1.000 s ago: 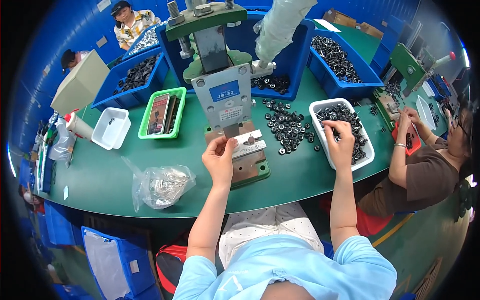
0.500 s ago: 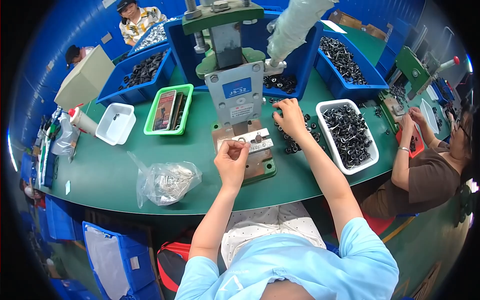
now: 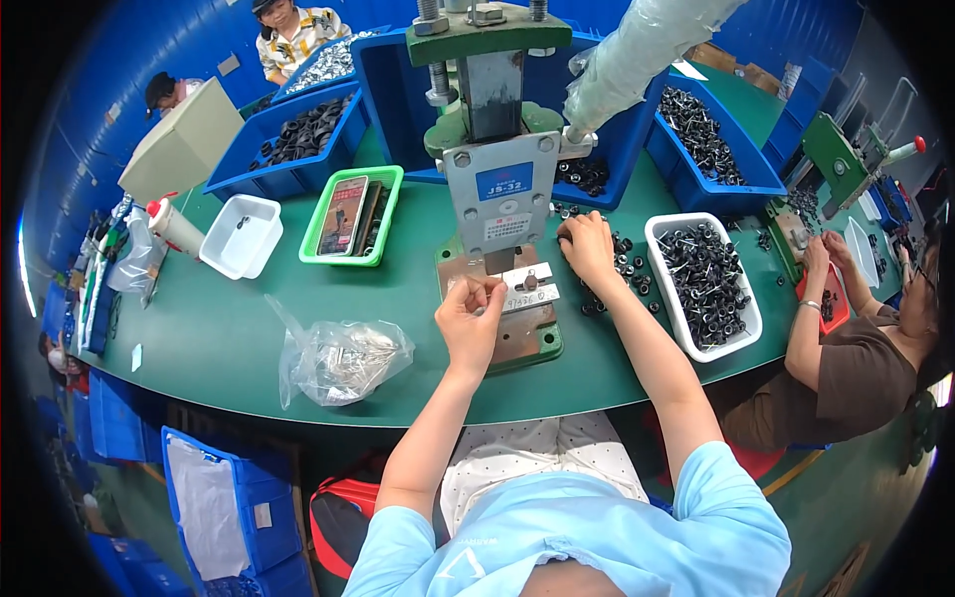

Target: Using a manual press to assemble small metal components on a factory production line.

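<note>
My left hand [image 3: 471,323] is pinched closed at the left end of a pale metal fixture block [image 3: 537,296] on the hand press [image 3: 504,199]; whatever lies between its fingertips is too small or hidden to name. To the right of the press, my right hand [image 3: 590,251] reaches down among loose black round parts [image 3: 637,271] on the table. Its fingers are curled together, and they hide anything they hold. The press's ram stands directly behind the fixture block.
Right of my right arm stands a white tray [image 3: 657,244] of black parts with metal pins. A clear bag of metal pins [image 3: 343,360] lies left. Behind are a green basket [image 3: 368,257] holding a phone, a white tub [image 3: 239,264] and blue bins [image 3: 721,189]. A co-worker [image 3: 846,378] sits right.
My right hand's fingers have drawn together over the loose black parts. My left hand stays pinched beside the fixture block; the small ring-like piece at its fingertips no longer shows. The whole view has shifted slightly.
</note>
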Motion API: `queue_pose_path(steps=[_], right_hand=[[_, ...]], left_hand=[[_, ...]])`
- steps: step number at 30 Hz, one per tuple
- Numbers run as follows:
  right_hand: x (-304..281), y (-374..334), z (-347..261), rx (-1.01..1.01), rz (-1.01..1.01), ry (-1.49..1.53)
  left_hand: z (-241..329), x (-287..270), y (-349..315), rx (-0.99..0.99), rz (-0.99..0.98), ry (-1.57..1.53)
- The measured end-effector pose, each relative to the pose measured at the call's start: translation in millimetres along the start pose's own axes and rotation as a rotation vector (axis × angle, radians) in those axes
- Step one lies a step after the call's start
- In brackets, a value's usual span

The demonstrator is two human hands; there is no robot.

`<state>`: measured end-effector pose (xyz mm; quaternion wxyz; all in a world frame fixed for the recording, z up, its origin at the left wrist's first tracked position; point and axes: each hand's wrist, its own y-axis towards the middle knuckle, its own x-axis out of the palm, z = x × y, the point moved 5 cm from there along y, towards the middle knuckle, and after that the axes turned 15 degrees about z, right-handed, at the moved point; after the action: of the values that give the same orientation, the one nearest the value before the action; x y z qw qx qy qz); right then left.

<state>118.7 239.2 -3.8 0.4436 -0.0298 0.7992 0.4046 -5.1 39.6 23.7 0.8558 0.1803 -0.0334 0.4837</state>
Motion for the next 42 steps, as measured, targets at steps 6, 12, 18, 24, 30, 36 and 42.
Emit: queue_pose_path(steps=[6,12,18,24,30,36,42], right_hand=[[-17,-3,-11,-0.085,0.151,0.181],[-32,-14,4,-0.011,0.19,0.246],[-40,-16,-5,-0.005,0.202,0.297],[-37,-13,9,0.025,0.23,0.315],[-41,-10,0,0.015,0.228,0.31],[-40,-11,2,0.023,0.238,0.326],[-37,-13,2,0.045,0.201,0.372]], left_hand=[[5,-6,6,-0.023,0.116,0.001],[-1,-4,-13,0.048,0.102,-0.016],[-2,-4,-9,-0.015,0.123,-0.096],[-1,3,-7,0.037,0.112,-0.058],[-9,7,-11,0.02,0.056,-0.125],[-1,5,-7,0.036,0.097,-0.119],[-5,5,-5,-0.072,0.163,-0.203]])
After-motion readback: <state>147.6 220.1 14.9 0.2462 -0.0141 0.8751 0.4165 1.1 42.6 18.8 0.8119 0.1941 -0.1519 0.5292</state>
